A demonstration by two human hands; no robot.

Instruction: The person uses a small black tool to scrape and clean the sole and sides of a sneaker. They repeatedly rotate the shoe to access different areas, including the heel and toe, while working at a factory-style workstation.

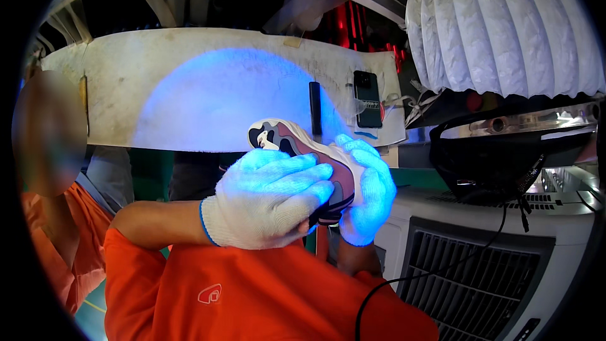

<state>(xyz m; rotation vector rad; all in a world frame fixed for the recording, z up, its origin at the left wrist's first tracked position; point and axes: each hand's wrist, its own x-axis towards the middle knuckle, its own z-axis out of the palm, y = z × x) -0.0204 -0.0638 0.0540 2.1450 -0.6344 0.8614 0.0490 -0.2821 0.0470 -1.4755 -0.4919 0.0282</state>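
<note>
A sneaker (290, 142) in mauve, grey and black with a pale sole is held up in front of my chest, its sole side turned toward the right. My left hand (268, 192), in a white knitted glove, lies across the upper with its fingers closed around the shoe. On the other side my right hand (372, 183), gloved too and lit bright blue, cups the pale sole. The opening of the shoe is largely hidden behind my left hand. A blue light falls on both gloves and on the worktable (113, 88) beyond.
On the table lie a black bar-shaped tool (315, 107) and a dark phone (367, 98). A white ribbed duct (499, 31) hangs at the upper right, above a black bag (486, 158). A grey vented machine (473, 278) stands at my right; another person (63, 233) is at my left.
</note>
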